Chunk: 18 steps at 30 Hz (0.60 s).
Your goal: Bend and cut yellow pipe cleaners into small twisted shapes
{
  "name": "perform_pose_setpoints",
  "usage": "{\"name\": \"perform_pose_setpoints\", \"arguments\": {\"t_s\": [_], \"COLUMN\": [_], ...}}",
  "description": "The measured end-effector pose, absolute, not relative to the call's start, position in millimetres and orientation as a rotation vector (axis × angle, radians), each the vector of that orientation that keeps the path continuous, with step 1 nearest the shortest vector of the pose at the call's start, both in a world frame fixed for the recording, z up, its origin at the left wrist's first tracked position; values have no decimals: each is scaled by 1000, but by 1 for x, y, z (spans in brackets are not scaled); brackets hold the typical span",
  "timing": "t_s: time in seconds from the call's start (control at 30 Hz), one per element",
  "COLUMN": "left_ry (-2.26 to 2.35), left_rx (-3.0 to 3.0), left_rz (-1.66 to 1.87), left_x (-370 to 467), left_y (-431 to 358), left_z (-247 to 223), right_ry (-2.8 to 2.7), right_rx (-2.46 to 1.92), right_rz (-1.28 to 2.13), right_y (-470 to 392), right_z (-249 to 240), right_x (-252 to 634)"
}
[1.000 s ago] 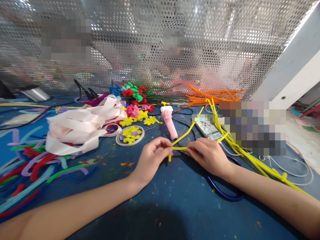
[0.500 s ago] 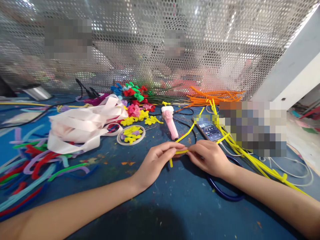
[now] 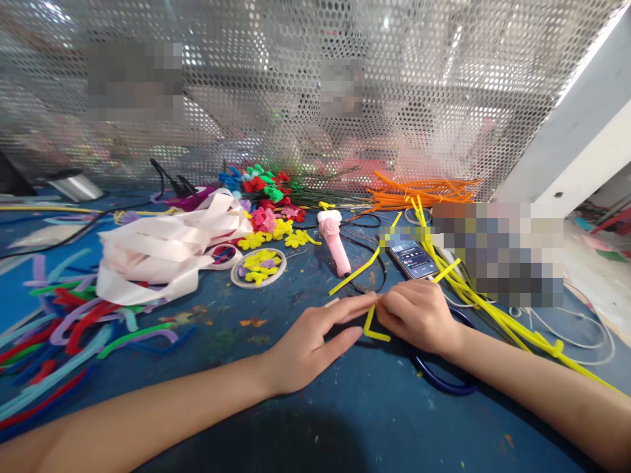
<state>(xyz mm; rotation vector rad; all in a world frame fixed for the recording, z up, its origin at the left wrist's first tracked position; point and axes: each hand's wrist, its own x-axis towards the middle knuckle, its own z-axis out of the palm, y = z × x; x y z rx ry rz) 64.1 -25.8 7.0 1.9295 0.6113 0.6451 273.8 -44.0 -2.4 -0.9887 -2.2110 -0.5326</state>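
Observation:
My right hand (image 3: 417, 314) is closed, its fingers pinching a yellow pipe cleaner (image 3: 369, 323). A short bent end of that stem sticks out below the fingertips, angled like an L. With fingers stretched and thumb held apart, my left hand (image 3: 320, 338) lies open to the left; its fingertips meet the right fingers near the stem. Just beyond the hands, another yellow pipe cleaner (image 3: 359, 269) lies slanted beside a pink handheld device (image 3: 335, 246). A ring (image 3: 237, 281) to the left encloses yellow and purple flower shapes (image 3: 261, 264).
Pale ribbon (image 3: 148, 253) is heaped at left, above scattered coloured pipe cleaners (image 3: 79, 335). Fuzzy flowers on stems (image 3: 269, 187) and orange stems (image 3: 424, 194) lie along a perforated metal screen (image 3: 296, 85). A phone (image 3: 411, 256) and a yellow bundle (image 3: 493, 312) are at right.
My left thumb has parted from its fingers, which have slid right toward my right hand. The pipe cleaner's short end, earlier below my left hand, now hangs bent at my right fingertips.

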Motion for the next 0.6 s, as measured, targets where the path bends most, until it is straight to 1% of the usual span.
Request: {"name": "perform_pose_setpoints", "arguments": {"t_s": [0.13, 0.23, 0.6], "left_ry": [752, 798, 855], "left_rx": [1946, 1895, 2067], "left_rz": [819, 899, 718], "left_x": [67, 68, 70], "left_y": [-23, -21, -20], "left_z": [3, 1, 5], "right_ry": [-2239, -2256, -2340], "right_rx": [-943, -866, -661], "right_rz": [-500, -563, -813], "right_y": [-44, -46, -57], "right_z": [-2, 0, 3], "right_x": [273, 271, 270]}}
